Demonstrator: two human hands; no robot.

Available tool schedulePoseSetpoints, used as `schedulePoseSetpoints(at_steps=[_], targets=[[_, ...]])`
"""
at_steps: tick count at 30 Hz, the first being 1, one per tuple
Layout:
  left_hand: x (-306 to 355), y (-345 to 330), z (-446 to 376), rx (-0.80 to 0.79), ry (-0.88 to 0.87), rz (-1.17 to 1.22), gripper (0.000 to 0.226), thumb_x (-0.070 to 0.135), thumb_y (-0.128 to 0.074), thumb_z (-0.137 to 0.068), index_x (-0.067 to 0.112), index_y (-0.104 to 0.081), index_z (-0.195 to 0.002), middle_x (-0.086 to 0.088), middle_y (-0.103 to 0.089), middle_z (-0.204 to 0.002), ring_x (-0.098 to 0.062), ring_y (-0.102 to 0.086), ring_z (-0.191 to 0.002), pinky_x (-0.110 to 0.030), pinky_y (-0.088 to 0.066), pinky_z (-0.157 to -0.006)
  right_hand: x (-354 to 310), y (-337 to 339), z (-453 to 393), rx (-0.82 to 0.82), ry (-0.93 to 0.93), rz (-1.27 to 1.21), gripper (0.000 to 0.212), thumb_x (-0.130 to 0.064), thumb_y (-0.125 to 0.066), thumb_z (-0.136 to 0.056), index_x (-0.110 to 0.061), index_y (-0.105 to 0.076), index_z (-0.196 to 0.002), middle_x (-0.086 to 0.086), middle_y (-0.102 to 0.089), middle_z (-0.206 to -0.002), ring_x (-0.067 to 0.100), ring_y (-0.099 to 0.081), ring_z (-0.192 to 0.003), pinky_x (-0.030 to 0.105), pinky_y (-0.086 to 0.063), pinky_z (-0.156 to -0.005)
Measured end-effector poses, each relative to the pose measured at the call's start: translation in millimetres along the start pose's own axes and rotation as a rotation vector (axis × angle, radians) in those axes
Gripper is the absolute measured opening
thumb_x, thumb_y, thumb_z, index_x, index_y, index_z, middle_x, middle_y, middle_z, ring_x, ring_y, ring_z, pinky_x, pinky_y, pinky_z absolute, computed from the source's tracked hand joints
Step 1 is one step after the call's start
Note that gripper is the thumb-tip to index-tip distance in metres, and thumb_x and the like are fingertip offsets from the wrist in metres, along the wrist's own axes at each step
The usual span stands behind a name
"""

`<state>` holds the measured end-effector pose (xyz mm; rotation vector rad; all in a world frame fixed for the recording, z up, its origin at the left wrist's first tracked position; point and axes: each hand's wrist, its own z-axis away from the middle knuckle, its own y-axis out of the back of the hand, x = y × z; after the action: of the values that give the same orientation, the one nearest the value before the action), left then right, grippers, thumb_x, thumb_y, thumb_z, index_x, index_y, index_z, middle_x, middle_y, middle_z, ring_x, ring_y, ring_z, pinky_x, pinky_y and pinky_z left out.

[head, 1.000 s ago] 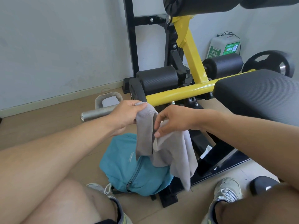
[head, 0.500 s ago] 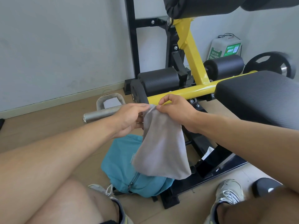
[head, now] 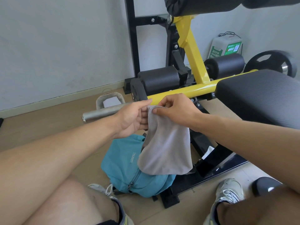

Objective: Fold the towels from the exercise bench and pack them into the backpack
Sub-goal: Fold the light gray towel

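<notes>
We look down past our own bare arms and knees at a grey towel (head: 164,146) held up in front of us. Our left hand (head: 133,116) grips the towel's top edge on the left side, with the fingers curled against the cloth and the index finger stretched out above it. Our right hand (head: 174,107) pinches the same top edge just beside it, thumb and fingertips closed on the hem, so the two hands are nearly touching. The towel is folded over and hangs down from both hands as a rounded flap, its doubled lower edge sagging in the air.

Directly below and behind the hanging towel, a teal backpack (head: 123,163) lies on the wooden floor (head: 48,120) between our feet, its zipper running down the front. The towel's lower edge covers part of the backpack from our view; whether they touch we cannot tell.

To the right is the bench (head: 259,93), with a black ribbed pad on a yellow frame (head: 191,90). Black foam rollers (head: 159,78) sit behind the frame, and a silver bar (head: 100,113) sticks out to the left behind our left hand. A weight plate (head: 270,63) and a white and green box (head: 226,47) stand near the wall. Our grey sneakers (head: 229,192) rest on the floor.
</notes>
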<state>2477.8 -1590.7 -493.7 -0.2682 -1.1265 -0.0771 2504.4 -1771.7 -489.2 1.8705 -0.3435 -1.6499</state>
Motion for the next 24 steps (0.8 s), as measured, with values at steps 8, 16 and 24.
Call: schedulePoseSetpoints(at_steps=[8, 16, 24], targets=[[-6, 0, -1, 0.033, -0.101, -0.087, 0.017, 0.011, -0.057, -0.101, 0.009, -0.073, -0.106, -0.006, -0.077, -0.090, -0.015, -0.073, -0.077, -0.023, -0.060, -0.070, 2, 1, -1, -0.036, -0.006, -0.010, 0.021, -0.044, -0.085, -0.080, -0.025, -0.077, -0.086, 0.005, -0.076, -0.083, 0.008, -0.063, -0.069, 0.042, -0.061, -0.077], [-8, 0, -3, 0.015, -0.146, -0.149, 0.022, 0.016, -0.057, -0.102, 0.013, -0.074, -0.115, -0.008, -0.078, -0.102, -0.014, -0.075, -0.085, -0.024, -0.060, -0.079, 3, 0, -1, -0.010, 0.006, -0.001, 0.021, -0.042, -0.082, -0.082, -0.022, -0.077, -0.085, 0.006, -0.076, -0.083, 0.013, -0.065, -0.073, 0.044, -0.060, -0.079], [-8, 5, -5, 0.151, -0.252, -0.296, 0.028, 0.019, -0.051, -0.107, 0.018, -0.077, -0.096, -0.008, -0.078, -0.096, -0.015, -0.070, -0.084, -0.021, -0.059, -0.070, 12, 13, -7, -0.154, 0.040, 0.225, 0.037, -0.050, -0.086, -0.076, -0.017, -0.074, -0.087, 0.001, -0.075, -0.081, 0.014, -0.068, -0.071, 0.036, -0.058, -0.068]])
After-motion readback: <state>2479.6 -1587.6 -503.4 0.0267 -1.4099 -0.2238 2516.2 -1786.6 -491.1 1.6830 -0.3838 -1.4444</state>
